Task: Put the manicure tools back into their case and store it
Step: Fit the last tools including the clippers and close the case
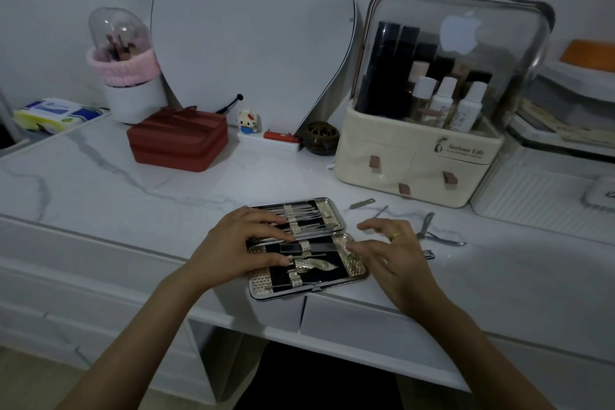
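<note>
The manicure case (357, 271) lies open at the desk's front edge, black lining and gold straps, with several metal tools strapped in both halves. My left hand (238, 245) rests flat on its left side, fingers spread over the hinge. My right hand (387, 251) hovers at the case's right edge, fingertips touching the lower half; whether it pinches a tool I cannot tell. Loose on the desk to the right lie a small file (362, 203), a thin pick (381, 211), cuticle nippers (436, 233) and a nail clipper (429, 255).
A cream cosmetics organiser (416, 163) with small drawers stands behind on the right. A red zip case (178, 143), a brush holder (133, 100), a mirror (253, 27), a dark pot (321, 138) and a toy figure (248, 121) line the back. White trays (549, 186) at far right.
</note>
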